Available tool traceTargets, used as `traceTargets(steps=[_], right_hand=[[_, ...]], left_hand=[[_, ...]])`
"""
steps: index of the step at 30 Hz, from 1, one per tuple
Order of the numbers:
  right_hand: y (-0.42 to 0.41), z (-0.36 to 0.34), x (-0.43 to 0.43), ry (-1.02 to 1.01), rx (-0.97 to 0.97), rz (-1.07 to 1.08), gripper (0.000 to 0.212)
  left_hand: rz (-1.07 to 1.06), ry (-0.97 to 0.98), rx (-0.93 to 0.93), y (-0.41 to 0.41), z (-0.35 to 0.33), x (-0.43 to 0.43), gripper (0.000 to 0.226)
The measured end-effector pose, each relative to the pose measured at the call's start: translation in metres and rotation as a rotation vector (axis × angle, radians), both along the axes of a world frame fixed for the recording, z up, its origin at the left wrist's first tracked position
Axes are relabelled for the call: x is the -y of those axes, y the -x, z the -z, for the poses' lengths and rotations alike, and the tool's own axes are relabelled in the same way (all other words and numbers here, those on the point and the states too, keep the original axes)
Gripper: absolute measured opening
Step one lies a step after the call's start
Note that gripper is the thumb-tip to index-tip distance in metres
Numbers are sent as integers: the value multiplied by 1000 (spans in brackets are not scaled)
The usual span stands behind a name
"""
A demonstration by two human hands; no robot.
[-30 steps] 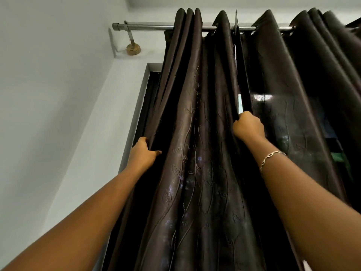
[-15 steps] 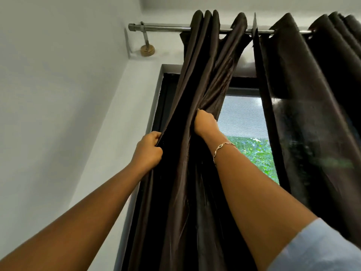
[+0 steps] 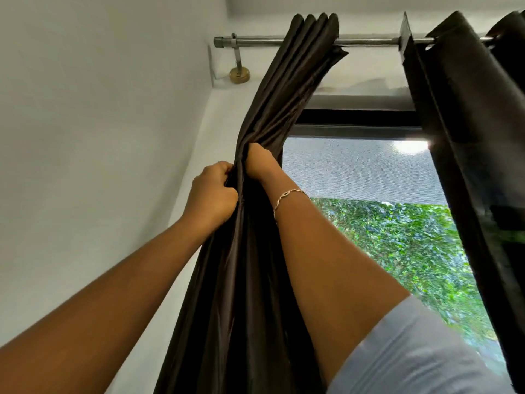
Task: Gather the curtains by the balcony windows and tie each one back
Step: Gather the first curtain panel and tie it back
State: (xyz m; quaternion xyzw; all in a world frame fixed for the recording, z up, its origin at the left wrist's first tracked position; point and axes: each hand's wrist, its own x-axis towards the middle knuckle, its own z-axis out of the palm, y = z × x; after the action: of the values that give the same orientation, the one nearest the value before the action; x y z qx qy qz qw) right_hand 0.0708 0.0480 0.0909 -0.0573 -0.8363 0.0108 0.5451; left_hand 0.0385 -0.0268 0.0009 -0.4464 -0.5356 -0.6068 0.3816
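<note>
– Dark brown cloth, glossy. Item one: left curtain [image 3: 255, 251], hung from the metal rod [image 3: 255, 42], near the rod's wall end. Condition?

– Bunched into one thick rope of folds, running down from the rod beside the white wall [image 3: 99, 137]. Window [image 3: 369, 172] uncovered next to it, green leaves outside.

– Item two: left hand [image 3: 211, 194].

– Fingers curled tight round the left side of the bunch, thumb folded over the cloth. Clamped on the left curtain.

– Item three: right hand [image 3: 260, 163], bracelet [image 3: 287, 196] at the wrist, pale sleeve [image 3: 412, 351] at the upper arm.

– Fingers dug into the folds from the right, slightly higher than the left hand. Also clamped on the cloth. The two hands sit just beside each other, with the gathered cloth between them.

– Item four: right curtain [image 3: 468, 137].

– On the same rod, well apart from the first, hanging loose and untouched, not gathered.

– Step in hand?

– By my reading, gathering, first curtain. The folds look fully collected; the tying is not yet done.

– Tie-back, cord, hook?

– None in view. Cannot tell where one is.

– Next move calls for?

– Judgement only: one hand to keep the bunch squeezed while the other fetches or wraps a tie, most likely lower down than this grip. Slippery cloth; a slack hold would probably let the folds fan out. Then the same for item four.
</note>
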Motion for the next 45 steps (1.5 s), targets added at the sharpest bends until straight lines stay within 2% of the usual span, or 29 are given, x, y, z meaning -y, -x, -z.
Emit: traceTargets(steps=[11,19,21,26,29,37,45], right_hand=[[-29,35,-57,95,-172,-63,30],[-72,72,-104,162,-222,44,38],[-79,82,-112,161,-248,57,44],[-88,112,-124,99,-247,112,76],[-88,134,-122,41,-271,125,83],[-75,209,-118,22,-290,98,84],[-59,274,-109,28,-361,60,71]], left_hand=[[36,65,-93,-19,29,-41,39],[-20,123,-77,-31,59,-77,41],[-53,116,-72,-32,69,-85,43],[-91,135,-22,-33,98,-95,51],[-93,113,-40,-34,116,-96,52],[-160,106,-80,-33,175,-100,56],[-119,207,-37,-45,250,-123,57]])
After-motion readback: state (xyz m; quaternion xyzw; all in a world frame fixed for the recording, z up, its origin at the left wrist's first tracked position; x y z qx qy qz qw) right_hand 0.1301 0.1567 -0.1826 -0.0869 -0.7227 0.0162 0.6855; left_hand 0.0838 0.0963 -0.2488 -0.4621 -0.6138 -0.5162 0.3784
